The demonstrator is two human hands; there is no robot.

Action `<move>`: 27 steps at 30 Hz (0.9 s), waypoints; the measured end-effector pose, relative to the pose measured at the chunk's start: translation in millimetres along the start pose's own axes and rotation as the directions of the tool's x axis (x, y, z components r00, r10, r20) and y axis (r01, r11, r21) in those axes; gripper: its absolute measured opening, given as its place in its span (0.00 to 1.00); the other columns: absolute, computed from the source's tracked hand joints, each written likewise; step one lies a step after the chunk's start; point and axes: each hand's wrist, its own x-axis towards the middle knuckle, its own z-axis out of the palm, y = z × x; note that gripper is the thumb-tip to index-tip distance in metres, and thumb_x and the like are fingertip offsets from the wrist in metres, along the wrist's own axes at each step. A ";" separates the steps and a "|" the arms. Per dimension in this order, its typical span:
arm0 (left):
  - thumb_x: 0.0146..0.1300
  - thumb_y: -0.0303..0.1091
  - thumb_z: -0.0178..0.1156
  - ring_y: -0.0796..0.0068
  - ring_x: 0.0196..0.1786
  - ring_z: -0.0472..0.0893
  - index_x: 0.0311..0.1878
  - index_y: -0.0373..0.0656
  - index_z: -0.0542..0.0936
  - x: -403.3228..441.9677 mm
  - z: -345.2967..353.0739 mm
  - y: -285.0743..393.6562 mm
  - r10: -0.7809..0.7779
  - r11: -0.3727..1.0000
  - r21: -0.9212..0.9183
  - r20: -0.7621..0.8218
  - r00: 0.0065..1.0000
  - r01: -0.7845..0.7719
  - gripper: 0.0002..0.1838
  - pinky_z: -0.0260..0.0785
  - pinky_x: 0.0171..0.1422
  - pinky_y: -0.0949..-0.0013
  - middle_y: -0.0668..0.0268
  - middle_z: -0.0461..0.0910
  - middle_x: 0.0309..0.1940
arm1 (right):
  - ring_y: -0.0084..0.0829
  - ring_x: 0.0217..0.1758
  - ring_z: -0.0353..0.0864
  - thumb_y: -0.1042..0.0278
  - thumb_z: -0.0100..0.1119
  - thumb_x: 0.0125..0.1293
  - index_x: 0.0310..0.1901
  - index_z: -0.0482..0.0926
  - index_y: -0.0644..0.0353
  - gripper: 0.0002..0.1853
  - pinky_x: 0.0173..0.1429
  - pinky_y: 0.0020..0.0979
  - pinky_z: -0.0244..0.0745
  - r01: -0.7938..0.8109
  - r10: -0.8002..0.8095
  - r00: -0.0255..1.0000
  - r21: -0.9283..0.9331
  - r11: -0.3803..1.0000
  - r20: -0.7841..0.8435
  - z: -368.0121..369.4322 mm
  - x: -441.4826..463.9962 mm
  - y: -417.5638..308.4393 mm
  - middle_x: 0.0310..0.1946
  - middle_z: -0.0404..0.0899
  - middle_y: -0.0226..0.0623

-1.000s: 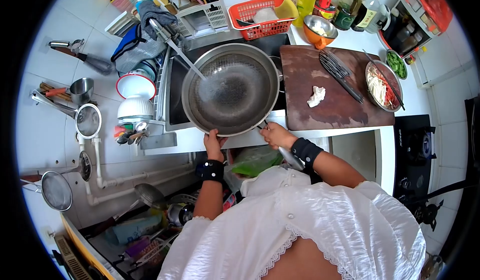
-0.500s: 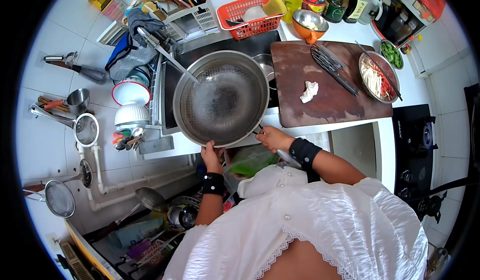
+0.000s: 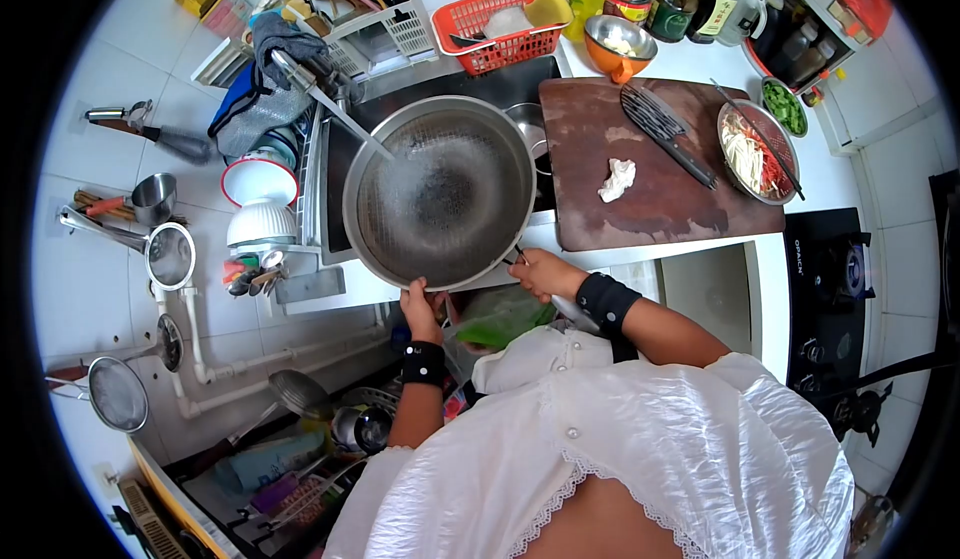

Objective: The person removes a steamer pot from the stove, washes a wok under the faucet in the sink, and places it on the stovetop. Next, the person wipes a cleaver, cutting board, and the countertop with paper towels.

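- At the far left, a lower strainer and an upper strainer are seen against the tiled wall, with a small metal cup placed just above the latter.
- Beside the sink, a red-rimmed bowl and, nearer the person, a white ribbed bowl are stacked among other dishes.
- From the faucet, a thin stream is sent down into the wok, where spray is raised.
- The left hand is clamped on the near rim of the wok, with fingertips seen at the edge; the rest of its grip is hidden underneath.
- The wok is held over the sink, its wide opening turned upward and its near rim brought past the counter's front edge. Whether it is also propped on the sink cannot be told.
- Behind the sink, a red basket is set.
- The right hand is closed around the wok's handle, just beside the rim.
- To the right, a dark cutting board is laid on the counter; on it are placed a crumpled white piece and a black-handled utensil.
- Behind the board's left half, an orange bowl is seen.
- At the board's right edge, a round bowl is filled with pale and red strips, and chopsticks are laid across it.
- Farther right, chopped greens are held in a small dish, and a black stove is seen nearer the person.
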 end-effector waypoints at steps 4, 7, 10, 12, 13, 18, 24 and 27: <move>0.55 0.37 0.53 0.72 0.37 0.76 0.37 0.43 0.70 -3.0 3.3 3.5 0.005 1.000 -0.004 -0.007 1.000 -0.005 0.10 0.71 0.43 0.65 0.67 0.74 0.33 | 0.24 0.11 0.64 0.63 0.47 0.62 0.30 0.66 0.68 0.13 0.13 0.27 0.63 -0.009 0.009 1.000 0.030 0.999 0.007 -0.4 2.4 2.2 0.16 0.65 0.33; 0.55 0.38 0.53 0.72 0.36 0.75 0.38 0.43 0.70 -3.8 3.2 4.0 0.003 1.000 -0.004 -0.003 1.000 -0.003 0.11 0.71 0.43 0.66 0.67 0.74 0.33 | 0.24 0.12 0.64 0.62 0.47 0.61 0.30 0.65 0.67 0.13 0.13 0.26 0.63 -0.015 0.014 1.000 0.036 0.999 0.020 -0.7 2.3 2.1 0.16 0.65 0.32; 0.55 0.38 0.52 0.73 0.36 0.75 0.38 0.44 0.70 -5.2 4.6 5.1 0.006 1.000 0.002 0.010 1.000 -0.006 0.11 0.70 0.43 0.66 0.68 0.73 0.33 | 0.23 0.12 0.64 0.63 0.47 0.61 0.31 0.64 0.66 0.13 0.13 0.26 0.63 -0.001 0.000 1.000 0.053 0.999 0.015 -0.5 1.5 1.7 0.17 0.64 0.32; 0.56 0.37 0.51 0.75 0.35 0.74 0.39 0.44 0.69 -5.5 4.5 4.9 -0.003 1.000 -0.001 0.014 1.000 0.003 0.10 0.70 0.38 0.69 0.70 0.71 0.34 | 0.22 0.12 0.63 0.63 0.47 0.61 0.31 0.64 0.66 0.13 0.13 0.25 0.62 -0.006 0.005 1.000 0.057 0.998 0.021 -0.3 0.8 1.4 0.17 0.64 0.32; 0.56 0.36 0.50 0.77 0.34 0.73 0.40 0.44 0.68 -5.5 4.1 4.7 -0.008 1.000 -0.003 0.016 1.000 0.008 0.10 0.70 0.36 0.71 0.71 0.71 0.34 | 0.22 0.12 0.63 0.63 0.48 0.61 0.31 0.64 0.66 0.13 0.13 0.25 0.62 -0.008 0.007 1.000 0.059 0.998 0.024 -0.1 0.5 1.2 0.17 0.64 0.32; 0.57 0.36 0.50 0.77 0.34 0.74 0.39 0.44 0.69 -6.7 4.3 5.2 -0.009 1.000 -0.014 0.015 1.000 0.009 0.09 0.69 0.36 0.71 0.71 0.72 0.33 | 0.22 0.12 0.62 0.63 0.48 0.61 0.32 0.64 0.65 0.12 0.13 0.25 0.62 -0.024 0.023 1.000 0.067 0.997 0.021 0.6 0.8 2.1 0.17 0.64 0.31; 0.57 0.36 0.50 0.77 0.34 0.74 0.39 0.44 0.69 -7.6 5.7 6.0 -0.006 1.000 -0.005 0.014 1.000 0.006 0.09 0.69 0.36 0.71 0.71 0.72 0.33 | 0.21 0.11 0.61 0.63 0.48 0.62 0.33 0.64 0.64 0.12 0.13 0.25 0.61 -0.040 0.037 0.999 0.081 0.996 0.031 0.1 -1.6 0.1 0.16 0.63 0.30; 0.57 0.36 0.49 0.77 0.35 0.74 0.39 0.44 0.69 -4.9 3.8 4.5 -0.017 1.000 0.004 0.005 1.000 0.017 0.09 0.69 0.37 0.71 0.71 0.71 0.33 | 0.21 0.11 0.61 0.62 0.47 0.62 0.33 0.63 0.63 0.12 0.13 0.25 0.61 -0.048 0.045 0.998 0.070 0.996 0.036 0.3 -3.0 -3.7 0.17 0.63 0.30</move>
